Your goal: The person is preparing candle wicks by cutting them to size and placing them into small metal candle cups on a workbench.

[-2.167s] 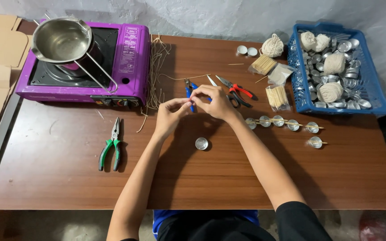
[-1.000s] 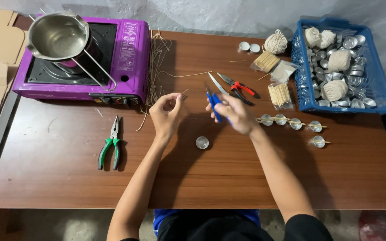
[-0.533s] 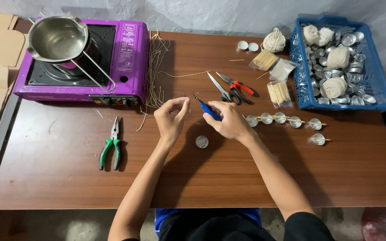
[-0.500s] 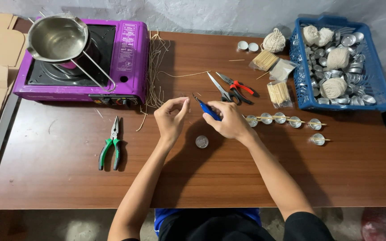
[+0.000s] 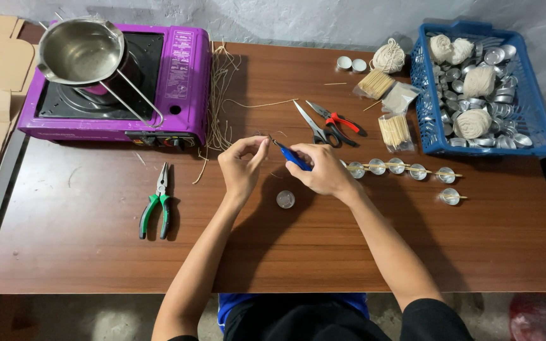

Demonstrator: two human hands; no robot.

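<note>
**Blue-handled pliers meet a pinched wick above the table**

Nearest the person, on the brown table [image 5: 83, 252], a single small metal cup [image 5: 285, 199] stands alone, just below and between the two hands. The left hand [image 5: 240, 166] is raised over the wood with its thumb and fingers closed in a narrow pinch on something thin and small, apparently a short bit of wick, though it is too fine to make out clearly. The right hand [image 5: 323, 170] is wrapped around the blue-handled pliers [image 5: 292, 155], whose metal tip points left and reaches right up to the left hand's pinched fingertips.

To the left of the hands lie green-handled pliers [image 5: 155, 208], flat on the table and well apart from both hands. To the right, a row of metal cups with sticks [image 5: 399, 168] laid across them runs toward the table's right side, with one more such cup just below the row.

Further back lie scissors [image 5: 311, 124] and red-handled pliers [image 5: 338, 120], side by side, and loose strands of wick string [image 5: 222, 95] trailing beside a purple portable stove [image 5: 159, 82] that carries a steel pot [image 5: 82, 52]. At the far right are packets of wooden sticks [image 5: 393, 132], a ball of string [image 5: 388, 58], and a blue basket [image 5: 428, 120] filled with metal cups and more string balls
</note>
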